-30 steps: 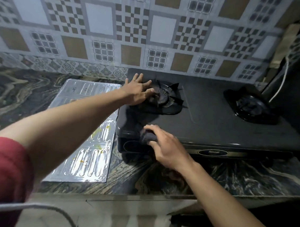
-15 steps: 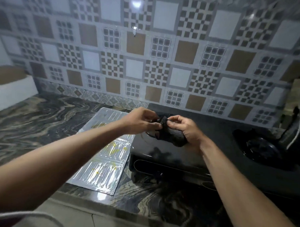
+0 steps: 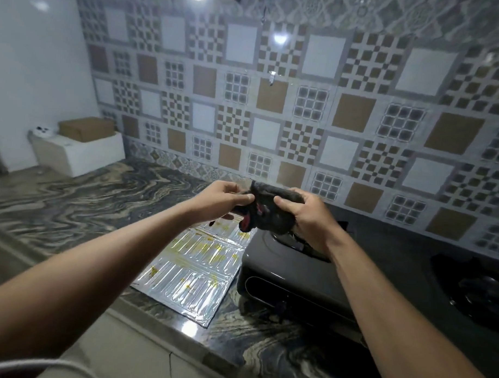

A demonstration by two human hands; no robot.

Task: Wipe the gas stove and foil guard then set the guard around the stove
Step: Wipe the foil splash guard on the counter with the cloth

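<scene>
Both hands, left hand (image 3: 222,200) and right hand (image 3: 306,216), grip a dark cloth (image 3: 266,210) above the gas stove (image 3: 302,272); the foil guard (image 3: 194,269) lies flat below-left, nearer the left hand.

The gas stove (image 3: 361,280) is a dark, glossy two-burner unit standing on the marbled bench (image 3: 106,200) at the right, close to the far tiled wall. Its right burner (image 3: 478,287) shows black pan supports. The foil guard (image 3: 191,269) lies flat on the bench just left of the stove, a silvery embossed sheet with ribbed panels, spattered with yellow stains. A dark cloth (image 3: 266,210), crumpled, with a red patch, is held above the stove's left end.
</scene>
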